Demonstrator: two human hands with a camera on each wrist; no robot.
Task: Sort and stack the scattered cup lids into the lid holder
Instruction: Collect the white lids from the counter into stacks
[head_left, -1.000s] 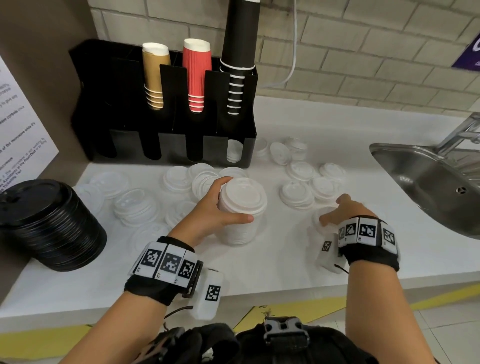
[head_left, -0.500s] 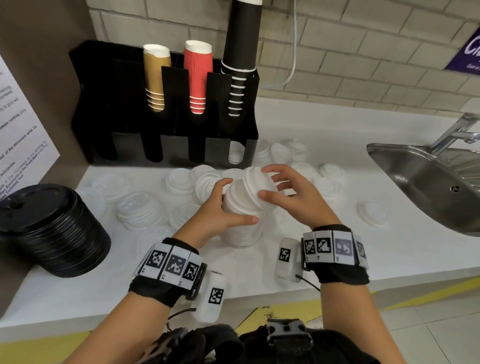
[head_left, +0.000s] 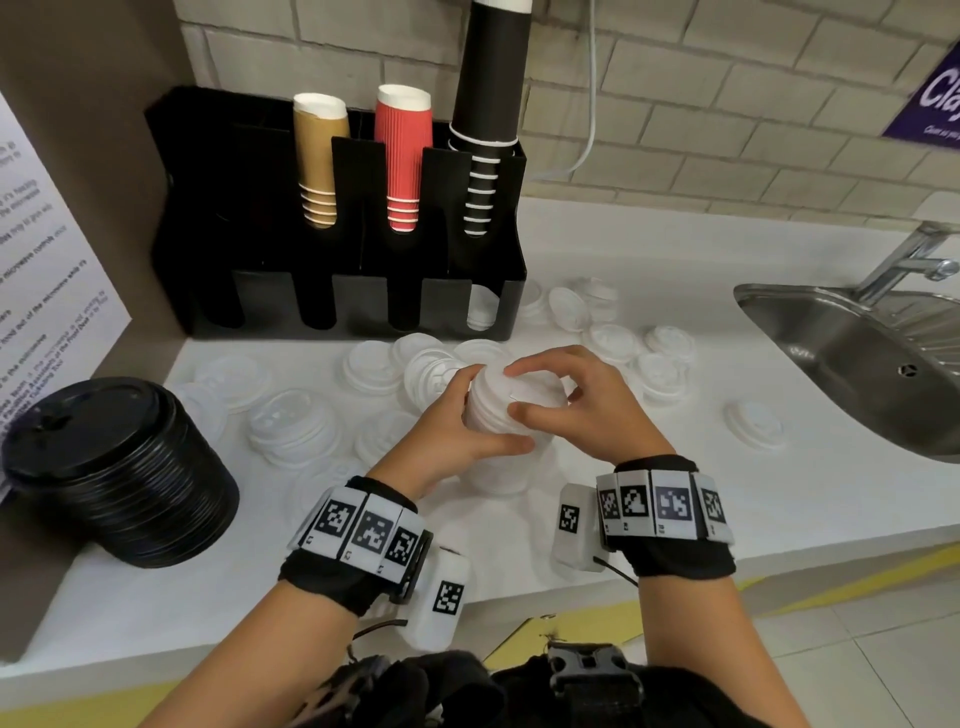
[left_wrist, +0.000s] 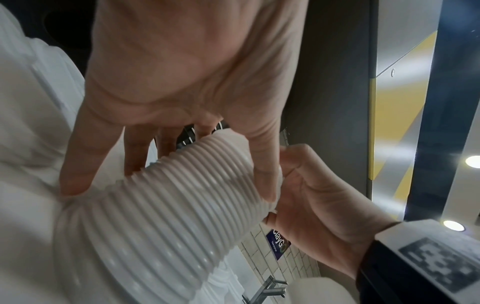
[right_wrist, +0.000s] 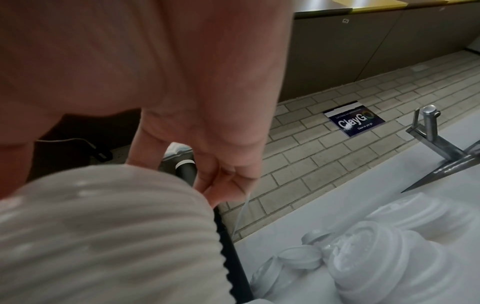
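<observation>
A tall stack of white cup lids (head_left: 511, 410) stands at the middle of the white counter (head_left: 649, 499). My left hand (head_left: 457, 415) grips its left side, thumb at the front, and the ribbed stack (left_wrist: 168, 205) fills the left wrist view. My right hand (head_left: 576, 400) curls over the top and right side of the stack (right_wrist: 103, 226). The black lid holder (head_left: 332, 218) stands at the back left; its rightmost slot shows a few white lids (head_left: 480, 306). Several loose white lids (head_left: 660, 364) lie scattered around.
A stack of black lids (head_left: 114, 467) sits at the left edge. Brown, red and black cups (head_left: 405, 156) stand in the holder's upper slots. A steel sink (head_left: 872, 358) with a tap is at the right. One lone lid (head_left: 753, 423) lies near the sink.
My right hand came from the counter at the right over to the stack and now presses a lid flat onto its top. The left hand has stayed on the stack.
</observation>
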